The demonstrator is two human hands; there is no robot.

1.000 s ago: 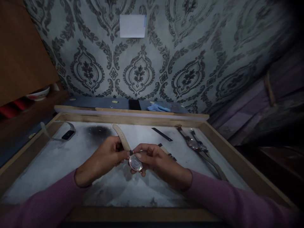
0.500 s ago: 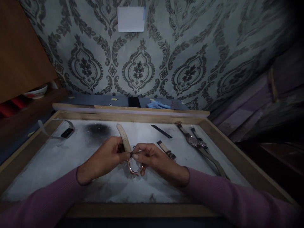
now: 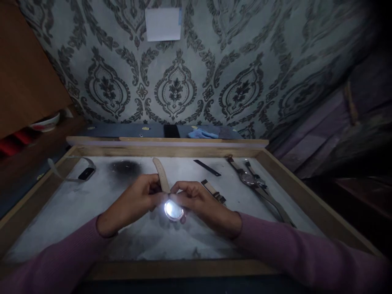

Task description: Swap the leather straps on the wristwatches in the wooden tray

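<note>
A round watch [image 3: 174, 210] with a bright glare on its face hangs between my hands, over the middle of the white tray surface. Its light beige strap [image 3: 161, 173] rises from the case, the free end pointing up. My left hand [image 3: 139, 198] pinches the place where strap and case meet, from the left. From the right, the fingers of my right hand [image 3: 196, 200] close on the same joint and the case's upper edge. Fingertips hide the joint itself. A separate strap piece with a buckle [image 3: 213, 192] lies just beyond my right hand.
A wood-framed tray [image 3: 171, 151] surrounds the work surface. Inside lie a smartwatch [image 3: 86, 174] at left, a dark strap [image 3: 207, 167] behind, and watches [image 3: 247, 178] at right. Past the back edge are a blue cloth [image 3: 202, 133] and a black object [image 3: 171, 131]. A bowl [image 3: 45, 123] sits at left.
A bright reflection now covers the watch face. The watch has tilted slightly and both hands keep their hold. The whole view has shifted a little.
</note>
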